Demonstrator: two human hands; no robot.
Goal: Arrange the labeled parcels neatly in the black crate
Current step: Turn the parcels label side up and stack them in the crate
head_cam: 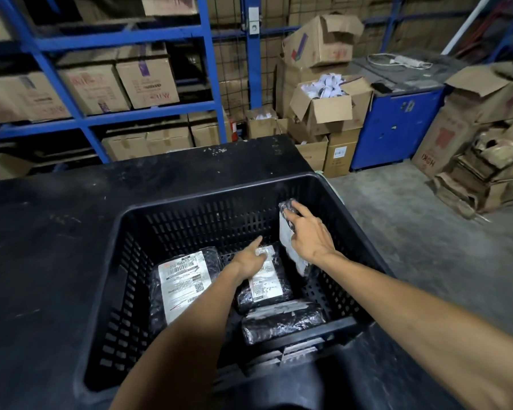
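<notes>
Crate (190, 220): you see black moulded plastic, matt, slotted walls.
Parcels (264, 294): glossy, crinkled black plastic wrap under your hands; white paper labels (184, 279), printed.
Worktop (57, 232): black, matt, scuffed and dusty.
Shelving (208, 54) at your 12 o'clock: blue painted metal.
Cartons (329, 110): brown corrugated cardboard, matt.
Floor (412, 232): rough grey concrete.

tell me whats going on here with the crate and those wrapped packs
A person is packing labeled parcels into a black crate on a dark table. The right hand holds an upright parcel against the crate's right wall. The left hand rests flat on a parcel in the middle. A larger parcel lies label-up at the left, and another lies at the near side.
</notes>
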